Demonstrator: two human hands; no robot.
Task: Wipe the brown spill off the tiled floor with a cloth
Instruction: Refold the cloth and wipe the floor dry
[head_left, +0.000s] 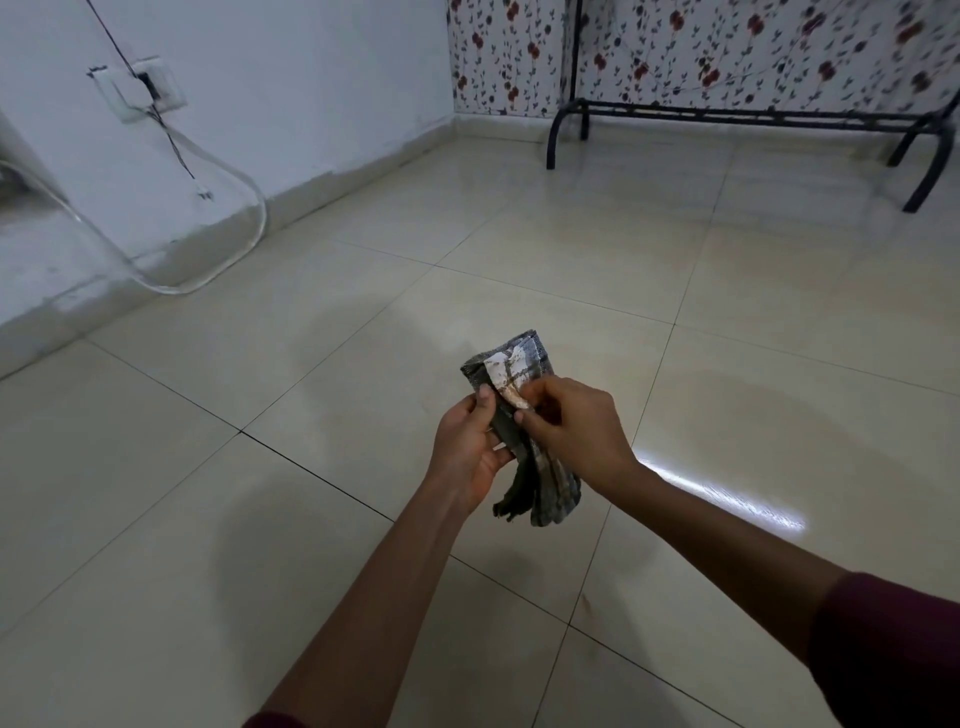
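A grey checked cloth, folded and hanging down, is held above the tiled floor in the middle of the view. My left hand grips its left side, thumb on top. My right hand pinches the cloth's middle from the right. A brownish stain shows on a pale part of the cloth near my fingers. A small brown smear marks the floor near a tile joint, below my right forearm.
A black metal rack stands at the back right against floral wallpaper. A clear hose loops along the left wall under a socket with a thin black cable. A bright light streak lies on the tiles.
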